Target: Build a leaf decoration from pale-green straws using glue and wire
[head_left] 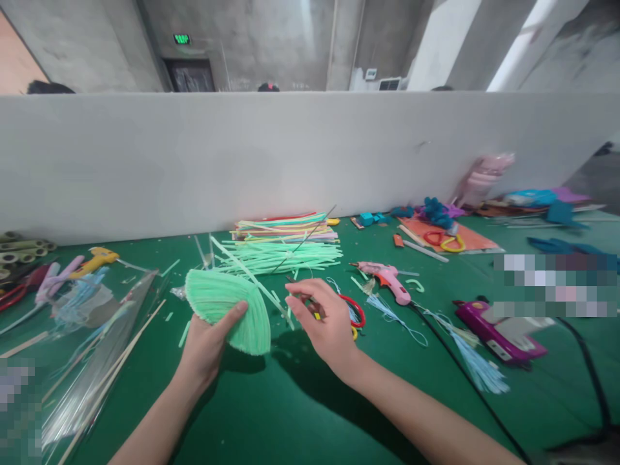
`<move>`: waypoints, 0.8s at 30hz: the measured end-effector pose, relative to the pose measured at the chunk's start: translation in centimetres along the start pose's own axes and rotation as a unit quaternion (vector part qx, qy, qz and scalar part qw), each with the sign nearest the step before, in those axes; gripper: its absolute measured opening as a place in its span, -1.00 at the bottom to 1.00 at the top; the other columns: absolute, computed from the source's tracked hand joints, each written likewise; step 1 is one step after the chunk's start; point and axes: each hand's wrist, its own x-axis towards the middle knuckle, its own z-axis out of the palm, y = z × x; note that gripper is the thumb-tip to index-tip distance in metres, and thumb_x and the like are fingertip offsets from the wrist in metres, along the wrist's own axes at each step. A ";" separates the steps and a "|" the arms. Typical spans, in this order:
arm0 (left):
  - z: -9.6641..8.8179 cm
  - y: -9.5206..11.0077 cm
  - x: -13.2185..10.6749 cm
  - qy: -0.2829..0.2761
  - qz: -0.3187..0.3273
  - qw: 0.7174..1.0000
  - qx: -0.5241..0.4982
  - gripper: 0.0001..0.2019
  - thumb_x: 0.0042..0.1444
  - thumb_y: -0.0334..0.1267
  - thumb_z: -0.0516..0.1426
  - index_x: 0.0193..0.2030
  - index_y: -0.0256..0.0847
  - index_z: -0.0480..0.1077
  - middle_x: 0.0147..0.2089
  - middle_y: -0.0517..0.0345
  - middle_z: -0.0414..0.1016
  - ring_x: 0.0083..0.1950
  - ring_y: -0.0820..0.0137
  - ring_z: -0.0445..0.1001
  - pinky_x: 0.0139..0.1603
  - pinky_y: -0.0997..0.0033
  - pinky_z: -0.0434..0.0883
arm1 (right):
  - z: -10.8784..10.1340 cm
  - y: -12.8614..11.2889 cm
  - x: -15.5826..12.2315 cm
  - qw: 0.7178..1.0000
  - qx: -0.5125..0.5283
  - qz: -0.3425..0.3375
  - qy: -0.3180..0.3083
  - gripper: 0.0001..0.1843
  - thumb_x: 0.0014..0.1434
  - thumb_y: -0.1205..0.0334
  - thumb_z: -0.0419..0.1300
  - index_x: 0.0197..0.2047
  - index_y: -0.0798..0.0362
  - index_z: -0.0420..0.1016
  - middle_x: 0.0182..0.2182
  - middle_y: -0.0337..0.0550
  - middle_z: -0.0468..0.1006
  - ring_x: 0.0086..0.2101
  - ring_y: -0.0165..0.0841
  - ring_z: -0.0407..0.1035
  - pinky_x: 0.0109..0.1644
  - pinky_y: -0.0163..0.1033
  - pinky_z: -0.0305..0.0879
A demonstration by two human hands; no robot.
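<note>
My left hand (213, 336) grips a fan-shaped bundle of mint-green fuzzy strips (227, 303), thumb on its front face and the curved edges facing outward. Just right of it is my right hand (322, 320), its fingers curled with thumb and index close together. A small dark tip shows by these fingers; I cannot make out what it belongs to. Behind the right hand lie scissors with a red and yellow handle (357, 312), partly hidden. A pile of loose green strips (285, 257) lies beyond both hands, with a thin dark rod slanting over it.
A pink glue gun (387, 279) and a purple tool (498, 332) with black cords lie to the right, near blue tassels (479, 361). Clear plastic sleeves (97, 368), sticks and a yellow glue gun (99, 259) are at left. A white partition (194, 161) borders the green table.
</note>
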 end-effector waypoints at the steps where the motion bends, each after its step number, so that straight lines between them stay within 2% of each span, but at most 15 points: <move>1: 0.0 0.2 -0.1 0.013 0.020 0.999 0.037 -0.47 -0.24 -0.18 0.39 -0.05 -0.23 0.49 -0.11 -0.02 0.61 -0.07 0.10 0.54 -0.05 0.17 0.46 | -0.1 -0.1 0.1 1.000 0.028 0.014 0.003 -0.72 0.20 0.01 0.16 -0.12 -0.04 0.54 -0.16 -0.07 0.51 -0.34 -0.34 0.40 -0.41 -0.30 0.36; 3: 0.1 0.6 -0.7 0.043 0.054 0.990 0.124 -0.55 -0.28 -0.18 0.40 -0.17 -0.21 0.54 -0.16 -0.02 0.63 -0.07 0.07 0.54 -0.01 0.15 0.43 | 0.0 -0.2 0.3 0.994 0.085 0.064 -0.021 -0.70 0.17 0.00 0.18 -0.11 -0.03 0.53 -0.21 -0.08 0.52 -0.39 -0.35 0.41 -0.51 -0.33 0.35; 5: 0.6 1.0 -1.5 0.062 0.065 0.978 0.188 -0.64 -0.34 -0.19 0.41 -0.31 -0.18 0.56 -0.24 0.00 0.64 -0.10 0.04 0.55 0.00 0.14 0.42 | 0.1 0.0 0.5 0.984 0.133 0.107 -0.055 -0.68 0.13 -0.01 0.22 -0.14 0.01 0.54 -0.34 -0.13 0.53 -0.46 -0.38 0.40 -0.59 -0.36 0.32; 8: 1.6 1.3 -2.9 0.051 0.077 0.980 0.174 -0.68 -0.28 -0.13 0.38 -0.32 -0.15 0.55 -0.27 0.02 0.64 -0.14 0.05 0.56 -0.03 0.12 0.44 | 0.2 0.2 0.7 0.975 0.160 0.133 -0.084 -0.70 0.08 0.00 0.27 -0.23 0.05 0.56 -0.56 -0.25 0.43 -0.63 -0.48 0.27 -0.66 -0.40 0.20; 11: 2.5 1.3 -3.8 0.052 0.068 0.985 0.148 -0.60 -0.28 -0.13 0.38 -0.23 -0.17 0.53 -0.29 0.02 0.64 -0.17 0.05 0.57 -0.08 0.13 0.46 | 0.1 -0.2 0.8 0.966 0.173 0.166 -0.098 -0.69 0.05 -0.01 0.29 -0.28 0.06 0.54 -0.69 -0.36 0.30 -0.73 -0.55 0.13 -0.71 -0.42 0.05; 13: 2.7 1.3 -3.9 0.051 0.059 0.987 0.143 -0.60 -0.30 -0.14 0.39 -0.25 -0.19 0.54 -0.28 0.00 0.64 -0.17 0.05 0.56 -0.10 0.13 0.46 | 0.1 -0.6 0.8 0.957 0.187 0.195 -0.101 -0.68 0.02 -0.02 0.31 -0.30 0.07 0.52 -0.70 -0.38 0.29 -0.74 -0.56 0.09 -0.74 -0.43 0.00; 17: 2.6 1.3 -3.6 0.030 0.053 0.990 0.126 -0.62 -0.28 -0.14 0.38 -0.26 -0.20 0.55 -0.25 -0.02 0.64 -0.18 0.07 0.57 -0.10 0.15 0.46 | 0.2 -0.9 0.6 0.942 0.216 0.238 -0.100 -0.66 -0.03 -0.03 0.34 -0.34 0.08 0.51 -0.62 -0.33 0.39 -0.75 -0.61 0.06 -0.77 -0.45 -0.07; 22: 1.8 1.1 -2.9 0.009 0.044 0.988 0.147 -0.61 -0.26 -0.12 0.38 -0.25 -0.21 0.55 -0.22 -0.04 0.64 -0.16 0.08 0.56 -0.09 0.16 0.47 | 0.3 -0.8 0.4 0.934 0.207 0.258 -0.133 -0.62 0.08 -0.08 0.25 -0.20 0.07 0.51 -0.82 -0.43 0.28 -0.83 -0.60 -0.03 -0.79 -0.47 -0.15; 24: 1.5 1.0 -2.7 0.010 0.045 0.987 0.153 -0.61 -0.27 -0.12 0.38 -0.26 -0.22 0.54 -0.21 -0.04 0.64 -0.15 0.08 0.56 -0.10 0.17 0.47 | 0.2 -0.9 0.4 0.938 0.193 0.254 -0.138 -0.59 0.09 -0.07 0.24 -0.15 0.08 0.51 -0.81 -0.41 0.32 -0.84 -0.59 -0.02 -0.79 -0.47 -0.14</move>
